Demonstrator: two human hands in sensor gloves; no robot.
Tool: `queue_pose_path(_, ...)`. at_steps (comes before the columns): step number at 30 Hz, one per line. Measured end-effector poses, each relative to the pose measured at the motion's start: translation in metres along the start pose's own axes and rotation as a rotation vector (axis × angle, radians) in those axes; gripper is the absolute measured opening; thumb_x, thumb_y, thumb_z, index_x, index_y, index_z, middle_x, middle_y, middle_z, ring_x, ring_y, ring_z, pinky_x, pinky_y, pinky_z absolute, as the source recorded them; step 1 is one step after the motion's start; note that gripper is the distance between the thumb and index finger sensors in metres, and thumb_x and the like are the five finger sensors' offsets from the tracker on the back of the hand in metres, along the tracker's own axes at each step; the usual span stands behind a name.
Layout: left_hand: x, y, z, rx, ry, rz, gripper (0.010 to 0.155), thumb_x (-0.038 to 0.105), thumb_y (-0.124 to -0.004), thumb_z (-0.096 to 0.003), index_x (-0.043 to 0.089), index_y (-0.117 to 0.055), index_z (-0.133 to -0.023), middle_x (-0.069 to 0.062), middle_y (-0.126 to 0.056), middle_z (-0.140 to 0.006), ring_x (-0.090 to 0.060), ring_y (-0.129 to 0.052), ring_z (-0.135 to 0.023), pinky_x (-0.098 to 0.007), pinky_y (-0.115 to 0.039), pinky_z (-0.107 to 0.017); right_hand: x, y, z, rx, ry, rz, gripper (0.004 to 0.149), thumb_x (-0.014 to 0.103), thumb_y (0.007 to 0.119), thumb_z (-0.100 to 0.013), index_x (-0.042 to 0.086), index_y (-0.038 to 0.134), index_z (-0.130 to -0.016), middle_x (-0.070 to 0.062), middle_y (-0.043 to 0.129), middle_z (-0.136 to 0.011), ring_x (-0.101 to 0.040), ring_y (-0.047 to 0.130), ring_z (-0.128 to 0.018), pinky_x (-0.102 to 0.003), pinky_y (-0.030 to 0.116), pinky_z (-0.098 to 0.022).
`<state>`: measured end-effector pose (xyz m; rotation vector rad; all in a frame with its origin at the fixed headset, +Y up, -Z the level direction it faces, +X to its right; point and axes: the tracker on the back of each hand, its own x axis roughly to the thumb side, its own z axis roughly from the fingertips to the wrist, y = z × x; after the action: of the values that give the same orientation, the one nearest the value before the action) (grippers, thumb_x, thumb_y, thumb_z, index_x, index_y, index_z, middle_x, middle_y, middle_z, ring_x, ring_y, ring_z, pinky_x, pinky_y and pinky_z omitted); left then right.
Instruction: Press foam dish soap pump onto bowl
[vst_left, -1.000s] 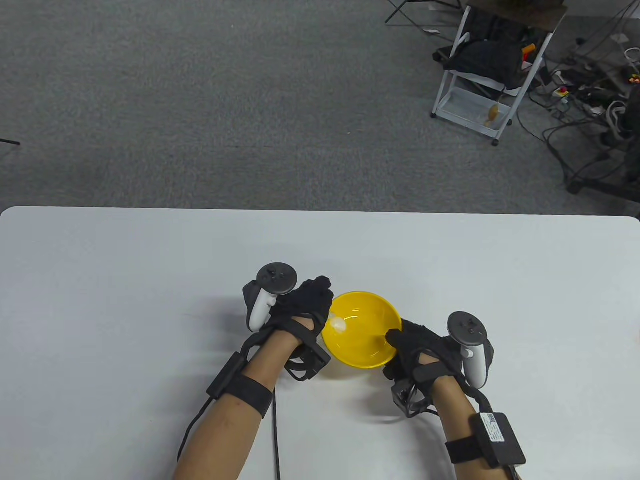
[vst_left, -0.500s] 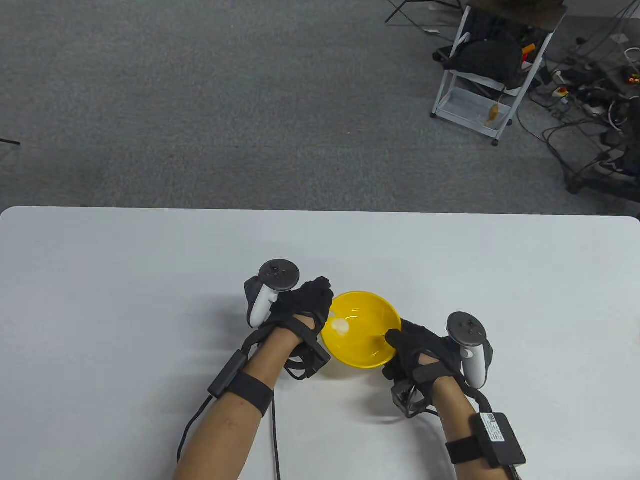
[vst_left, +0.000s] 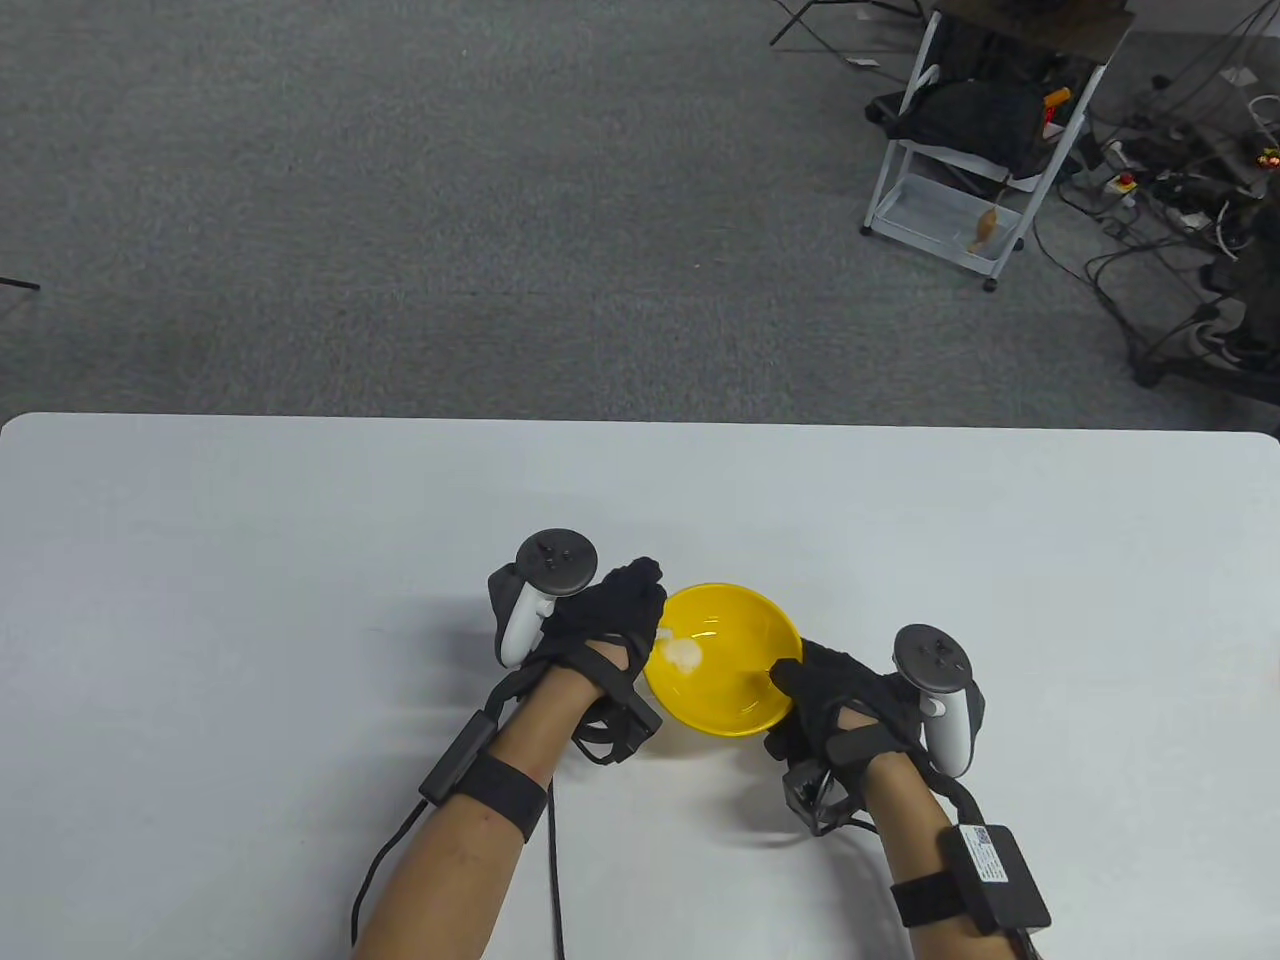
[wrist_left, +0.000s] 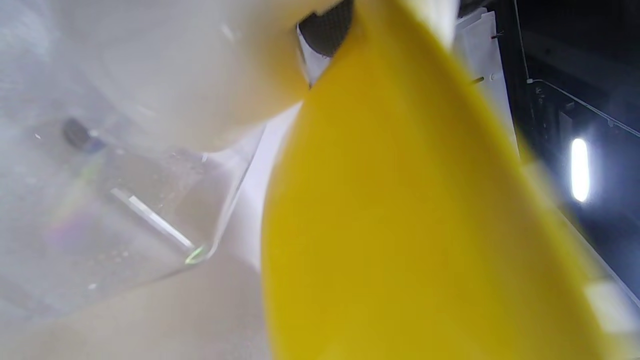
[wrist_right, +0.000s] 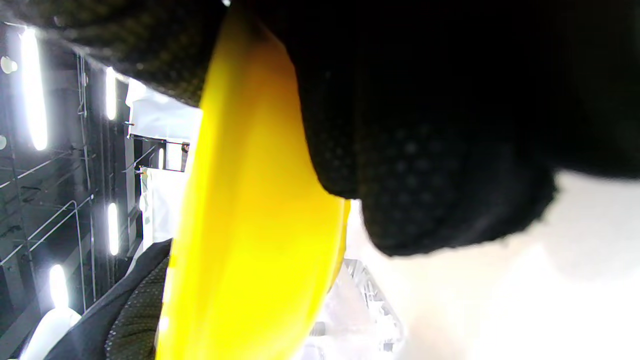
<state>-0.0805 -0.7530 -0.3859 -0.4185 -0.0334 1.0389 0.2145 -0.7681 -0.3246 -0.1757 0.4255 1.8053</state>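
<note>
While the right hand (vst_left: 835, 700) grips the yellow bowl (vst_left: 735, 690) by its rim, steadying it on the worktop (vst_left: 250, 560), the left hand (vst_left: 605, 615) covers the clear soap bottle (wrist_left: 115, 210) beside it. Its grasp is hidden, so I cannot tell; foam (vst_left: 682, 652) lies inside.

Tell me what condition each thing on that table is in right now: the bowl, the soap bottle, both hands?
Yellow bowl: upright on the table, a dab of white foam inside.
Soap bottle: clear, beside the bowl, mostly hidden under the left hand.
Left hand: on top of the bottle's pump.
Right hand: grips the bowl's rim, fingers against its outer wall.
</note>
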Motion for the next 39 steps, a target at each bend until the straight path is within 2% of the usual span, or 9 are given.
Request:
queue_pose_path(6,-0.002,0.001,-0.002,-0.027,-0.002,-0.007,0.067,0.047,-0.062,-0.0451,0.018,-0.049,-0.104,-0.015,-0.044,-0.114,-0.048,-0.039,-0.106,-0.066,-0.044,-0.073,-0.002,0.001,-0.001,0.007,0.006,-0.013,0.063,0.038,0.080,-0.046,0.004,0.061,-0.095,-0.018,0.097,-0.049,-0.031,0.105,-0.019,-0.041,0.094,-0.007)
queue_pose_path(10,0.003,0.004,-0.002,-0.070,0.065,-0.047,0.068,0.049,-0.062,-0.0451,0.020,-0.047,-0.105,-0.015,-0.041,-0.115,-0.047,-0.035,-0.106,-0.066,-0.042,-0.073,-0.003,0.000,-0.002,0.004,0.005,-0.016,0.063,0.039,0.080,-0.046,0.004,0.061,-0.095,-0.018,0.097,-0.049,-0.031,0.105,-0.019,-0.041,0.094,-0.007)
queue_pose_path(14,0.016,0.009,0.002,-0.023,0.092,-0.142,0.069,0.050,-0.061,-0.0447,0.021,-0.047,-0.105,-0.014,-0.040,-0.115,-0.046,-0.034,-0.107,-0.066,-0.042,-0.073,-0.001,0.000,0.000,0.001,-0.002,-0.012,0.063,0.039,0.080,-0.046,0.004,0.061,-0.095,-0.018,0.097,-0.049,-0.031,0.105,-0.019,-0.041,0.094,-0.007)
queue_pose_path(16,0.018,0.010,0.002,-0.044,0.113,-0.149,0.069,0.049,-0.061,-0.0449,0.021,-0.046,-0.106,-0.014,-0.039,-0.115,-0.046,-0.032,-0.107,-0.066,-0.040,-0.074,-0.001,0.000,0.000,0.000,-0.002,-0.013,0.063,0.039,0.080,-0.046,0.004,0.061,-0.095,-0.018,0.097,-0.049,-0.031,0.105,-0.019,-0.041,0.094,-0.007)
queue_pose_path(24,0.011,0.009,0.001,-0.042,0.094,-0.082,0.068,0.050,-0.060,-0.0448,0.021,-0.048,-0.105,-0.015,-0.044,-0.114,-0.047,-0.039,-0.106,-0.066,-0.044,-0.073,-0.002,0.000,-0.001,0.003,-0.003,-0.016,0.064,0.039,0.080,-0.046,0.004,0.061,-0.095,-0.018,0.097,-0.049,-0.031,0.105,-0.019,-0.041,0.094,-0.007)
queue_pose_path(27,0.009,0.006,0.002,0.003,0.059,-0.055,0.068,0.050,-0.061,-0.0443,0.019,-0.051,-0.104,-0.016,-0.050,-0.113,-0.048,-0.044,-0.105,-0.068,-0.039,-0.073,-0.002,0.000,-0.001,0.003,-0.003,-0.017,0.064,0.039,0.080,-0.046,0.004,0.061,-0.095,-0.019,0.096,-0.049,-0.031,0.105,-0.019,-0.041,0.094,-0.007)
queue_pose_path(30,0.010,0.005,0.003,0.039,0.033,-0.112,0.067,0.050,-0.061,-0.0441,0.019,-0.053,-0.103,-0.016,-0.053,-0.112,-0.048,-0.047,-0.105,-0.068,-0.041,-0.073,-0.003,0.000,-0.001,0.001,0.000,-0.016,0.063,0.039,0.079,-0.046,0.003,0.061,-0.095,-0.018,0.097,-0.049,-0.031,0.105,-0.019,-0.042,0.094,-0.007)
queue_pose_path(35,0.009,0.004,0.001,0.007,0.043,-0.110,0.067,0.050,-0.060,-0.0447,0.020,-0.053,-0.104,-0.016,-0.053,-0.113,-0.048,-0.047,-0.105,-0.068,-0.043,-0.074,-0.005,0.001,-0.002,0.009,0.008,-0.025,0.063,0.038,0.079,-0.046,0.003,0.061,-0.095,-0.018,0.097,-0.049,-0.031,0.105,-0.019,-0.042,0.094,-0.007)
queue_pose_path(39,0.011,0.004,0.000,-0.008,0.052,-0.179,0.067,0.051,-0.059,-0.0449,0.019,-0.052,-0.103,-0.016,-0.052,-0.113,-0.048,-0.047,-0.106,-0.069,-0.042,-0.074,-0.006,0.002,-0.003,0.015,0.013,-0.033,0.063,0.038,0.079,-0.046,0.003,0.061,-0.095,-0.018,0.097,-0.049,-0.031,0.105,-0.019,-0.042,0.094,-0.007)
